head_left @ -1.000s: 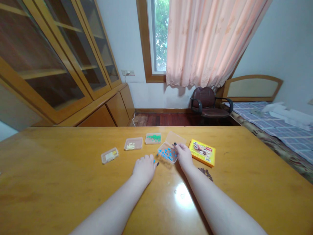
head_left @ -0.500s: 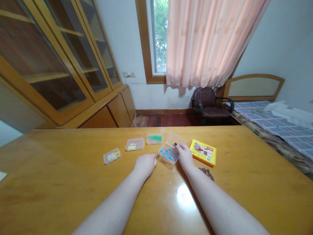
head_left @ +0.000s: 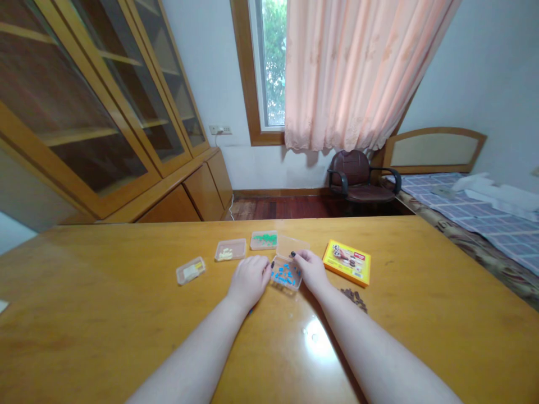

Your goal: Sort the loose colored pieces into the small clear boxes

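A small clear plastic box (head_left: 285,287) with its lid (head_left: 293,245) swung back holds several loose blue pieces (head_left: 283,275). My left hand (head_left: 249,279) is closed at the box's left side, thumb by the rim. At the right edge, my right hand (head_left: 311,271) pinches the box near where the lid joins it. Dark nails show on both hands. Most of the left fingers are hidden beneath that hand. A tiny blue bit (head_left: 251,311) peeks out under my left wrist.
Beyond the left hand stand clear boxes with green pieces (head_left: 265,239), cream pieces (head_left: 226,254) and pale and yellow contents (head_left: 191,271). On the right lie a yellow printed box (head_left: 347,262) and a pile of brown pieces (head_left: 354,299). A chair (head_left: 356,174) stands behind the table (head_left: 105,314).
My left hand has moved forward to the box's left side. The box has turned a little and its lid has shifted left. My right hand has moved slightly left with it.
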A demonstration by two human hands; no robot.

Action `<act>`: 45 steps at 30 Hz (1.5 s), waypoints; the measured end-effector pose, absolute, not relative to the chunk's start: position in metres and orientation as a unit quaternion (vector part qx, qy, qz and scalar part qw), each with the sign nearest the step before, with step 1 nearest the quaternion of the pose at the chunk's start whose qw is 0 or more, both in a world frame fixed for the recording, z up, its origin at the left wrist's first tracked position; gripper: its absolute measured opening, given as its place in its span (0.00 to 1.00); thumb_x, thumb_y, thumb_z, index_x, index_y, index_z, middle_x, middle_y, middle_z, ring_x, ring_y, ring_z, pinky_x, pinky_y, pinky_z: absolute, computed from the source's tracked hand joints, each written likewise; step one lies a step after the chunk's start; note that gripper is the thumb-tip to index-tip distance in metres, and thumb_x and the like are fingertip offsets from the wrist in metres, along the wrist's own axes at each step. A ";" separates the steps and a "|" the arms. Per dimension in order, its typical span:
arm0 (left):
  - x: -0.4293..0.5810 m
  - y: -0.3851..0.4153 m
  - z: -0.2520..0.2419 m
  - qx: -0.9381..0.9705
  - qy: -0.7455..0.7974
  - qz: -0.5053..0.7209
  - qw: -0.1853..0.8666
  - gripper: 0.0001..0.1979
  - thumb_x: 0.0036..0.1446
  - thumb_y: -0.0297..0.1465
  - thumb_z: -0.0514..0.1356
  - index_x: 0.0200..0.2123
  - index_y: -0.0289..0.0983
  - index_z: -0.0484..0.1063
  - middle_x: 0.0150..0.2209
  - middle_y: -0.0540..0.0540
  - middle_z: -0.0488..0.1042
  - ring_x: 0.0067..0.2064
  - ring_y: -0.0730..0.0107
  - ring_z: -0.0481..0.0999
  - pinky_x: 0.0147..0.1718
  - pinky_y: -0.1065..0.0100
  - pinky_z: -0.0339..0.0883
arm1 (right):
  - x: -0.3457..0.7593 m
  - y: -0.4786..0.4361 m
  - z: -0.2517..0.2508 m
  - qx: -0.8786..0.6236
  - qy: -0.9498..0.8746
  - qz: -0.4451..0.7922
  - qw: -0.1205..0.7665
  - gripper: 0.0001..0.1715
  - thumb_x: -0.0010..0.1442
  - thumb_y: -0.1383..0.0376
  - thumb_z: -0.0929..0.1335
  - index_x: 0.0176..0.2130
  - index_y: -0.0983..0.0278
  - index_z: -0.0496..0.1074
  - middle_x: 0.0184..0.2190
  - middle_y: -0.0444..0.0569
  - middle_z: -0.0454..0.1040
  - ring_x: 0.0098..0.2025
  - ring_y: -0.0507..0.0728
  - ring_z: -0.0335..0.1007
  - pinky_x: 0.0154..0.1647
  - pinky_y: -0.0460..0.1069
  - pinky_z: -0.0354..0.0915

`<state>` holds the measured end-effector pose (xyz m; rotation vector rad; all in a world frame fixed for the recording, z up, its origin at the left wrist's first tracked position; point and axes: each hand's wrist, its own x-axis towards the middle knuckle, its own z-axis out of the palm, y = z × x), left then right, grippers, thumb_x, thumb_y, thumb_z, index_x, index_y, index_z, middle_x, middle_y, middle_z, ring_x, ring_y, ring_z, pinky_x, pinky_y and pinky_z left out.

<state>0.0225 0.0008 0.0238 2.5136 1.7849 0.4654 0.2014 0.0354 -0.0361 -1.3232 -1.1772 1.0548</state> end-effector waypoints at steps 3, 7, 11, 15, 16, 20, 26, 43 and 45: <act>0.027 -0.001 0.024 0.800 0.581 0.146 0.042 0.14 0.60 0.35 0.47 0.45 0.38 0.64 0.42 0.44 0.71 0.44 0.66 0.69 0.43 0.67 0.60 | 0.201 0.034 -0.035 -0.555 -0.489 0.435 0.514 0.13 0.48 0.56 0.66 0.24 0.65 0.69 0.20 0.44 0.70 0.25 0.53 0.64 0.27 0.46 0.58; 0.029 -0.006 0.027 0.741 0.667 0.073 0.010 0.16 0.60 0.34 0.46 0.47 0.34 0.63 0.44 0.38 0.70 0.47 0.60 0.70 0.44 0.61 0.62 | 0.202 0.034 -0.032 -0.571 -0.472 0.424 0.521 0.15 0.47 0.55 0.66 0.23 0.65 0.69 0.19 0.44 0.69 0.24 0.53 0.63 0.26 0.46 0.58; 0.027 -0.012 0.030 0.679 0.727 -0.082 0.064 0.22 0.59 0.41 0.44 0.38 0.31 0.70 0.36 0.34 0.74 0.39 0.52 0.75 0.36 0.56 0.66 | 0.204 0.035 -0.031 -0.578 -0.452 0.427 0.528 0.16 0.48 0.54 0.66 0.24 0.65 0.69 0.19 0.45 0.70 0.24 0.53 0.64 0.26 0.47 0.58; 0.028 -0.016 0.029 0.677 0.713 -0.140 0.118 0.26 0.58 0.44 0.46 0.36 0.30 0.74 0.38 0.32 0.75 0.41 0.50 0.75 0.36 0.57 0.67 | 0.205 0.036 -0.033 -0.578 -0.447 0.424 0.535 0.17 0.47 0.53 0.66 0.24 0.65 0.70 0.20 0.45 0.71 0.25 0.54 0.65 0.27 0.47 0.59; 0.028 -0.016 0.029 0.679 0.710 -0.143 0.120 0.24 0.58 0.43 0.47 0.36 0.30 0.74 0.38 0.32 0.75 0.41 0.51 0.75 0.37 0.58 0.67 | 0.205 0.036 -0.033 -0.577 -0.445 0.423 0.538 0.17 0.47 0.53 0.66 0.24 0.65 0.70 0.20 0.45 0.71 0.25 0.54 0.64 0.27 0.47 0.59; 0.033 -0.017 0.024 0.700 0.689 -0.142 0.126 0.18 0.58 0.36 0.47 0.37 0.32 0.73 0.38 0.34 0.76 0.41 0.53 0.76 0.37 0.58 0.68 | 0.204 0.037 -0.034 -0.574 -0.437 0.427 0.544 0.17 0.46 0.53 0.67 0.24 0.65 0.70 0.20 0.45 0.70 0.24 0.54 0.64 0.27 0.47 0.59; 0.030 -0.020 0.026 0.701 0.701 -0.111 0.065 0.16 0.58 0.35 0.47 0.40 0.31 0.68 0.37 0.34 0.75 0.39 0.54 0.76 0.35 0.58 0.68 | 0.204 0.036 -0.033 -0.572 -0.441 0.424 0.546 0.15 0.47 0.54 0.66 0.24 0.65 0.70 0.20 0.44 0.70 0.24 0.53 0.64 0.27 0.47 0.59; 0.035 -0.013 0.012 0.733 0.674 -0.046 0.083 0.12 0.58 0.37 0.48 0.39 0.35 0.63 0.38 0.40 0.72 0.38 0.60 0.75 0.34 0.65 0.66 | 0.203 0.034 -0.025 -0.581 -0.466 0.415 0.523 0.16 0.47 0.54 0.66 0.23 0.65 0.70 0.20 0.45 0.70 0.26 0.54 0.64 0.27 0.46 0.58; 0.034 -0.014 0.013 0.712 0.697 -0.060 0.064 0.14 0.58 0.38 0.49 0.41 0.34 0.62 0.38 0.38 0.71 0.39 0.59 0.75 0.35 0.64 0.66 | 0.203 0.034 -0.026 -0.578 -0.468 0.419 0.522 0.16 0.47 0.54 0.66 0.24 0.65 0.70 0.21 0.45 0.71 0.26 0.54 0.64 0.28 0.46 0.58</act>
